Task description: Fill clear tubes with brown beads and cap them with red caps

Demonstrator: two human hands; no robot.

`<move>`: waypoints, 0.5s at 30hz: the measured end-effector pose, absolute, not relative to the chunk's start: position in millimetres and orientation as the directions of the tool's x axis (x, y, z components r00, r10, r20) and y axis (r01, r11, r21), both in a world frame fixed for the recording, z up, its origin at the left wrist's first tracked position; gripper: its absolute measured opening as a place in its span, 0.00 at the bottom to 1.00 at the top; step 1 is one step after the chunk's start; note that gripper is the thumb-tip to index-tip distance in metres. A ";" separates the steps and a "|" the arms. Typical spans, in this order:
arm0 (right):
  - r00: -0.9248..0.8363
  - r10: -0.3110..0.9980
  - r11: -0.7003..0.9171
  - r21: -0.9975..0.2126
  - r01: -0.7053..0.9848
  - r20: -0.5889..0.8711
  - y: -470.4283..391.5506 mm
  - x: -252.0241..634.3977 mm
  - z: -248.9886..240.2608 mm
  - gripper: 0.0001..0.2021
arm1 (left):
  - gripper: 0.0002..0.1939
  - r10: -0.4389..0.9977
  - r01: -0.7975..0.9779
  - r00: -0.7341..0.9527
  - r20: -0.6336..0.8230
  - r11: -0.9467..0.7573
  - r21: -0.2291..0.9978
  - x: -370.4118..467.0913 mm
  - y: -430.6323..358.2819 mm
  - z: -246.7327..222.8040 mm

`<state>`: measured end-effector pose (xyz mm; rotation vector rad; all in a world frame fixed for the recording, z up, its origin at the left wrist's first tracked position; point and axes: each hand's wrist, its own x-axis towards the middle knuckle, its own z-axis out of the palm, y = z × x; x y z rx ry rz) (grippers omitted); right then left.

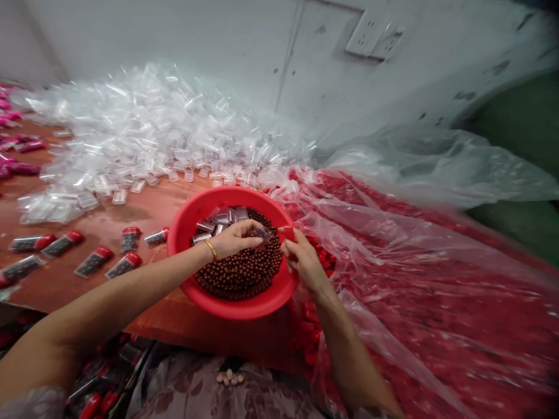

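A red plastic basin (238, 311) stands before me, holding many small brown beads (236, 273) and several clear plastic containers (222, 218). Over the beads, my left hand (238, 238) is closed on a clear container (261, 234), partly covered by the fingers. My right hand (303, 259), at the basin's right rim, pinches a red cap (289, 233). The cap and the container are apart, with a short gap between them.
Clear containers (166, 128) are heaped along the wall. Filled, red-capped containers (94, 261) lie on the table (144, 203) to the left, pink ones (21, 154) beyond. A plastic bag of red caps (414, 262) spreads rightward. More filled containers (100, 372) sit below the table edge.
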<state>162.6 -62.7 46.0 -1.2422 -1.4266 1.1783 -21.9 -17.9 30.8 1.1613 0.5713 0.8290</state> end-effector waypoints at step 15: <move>-0.144 0.964 0.263 -0.866 0.424 0.222 -59.2 168.7 40.3 0.16 | 0.24 0.712 -0.210 0.702 -0.020 0.234 0.949 -19.1 -34.6 42.8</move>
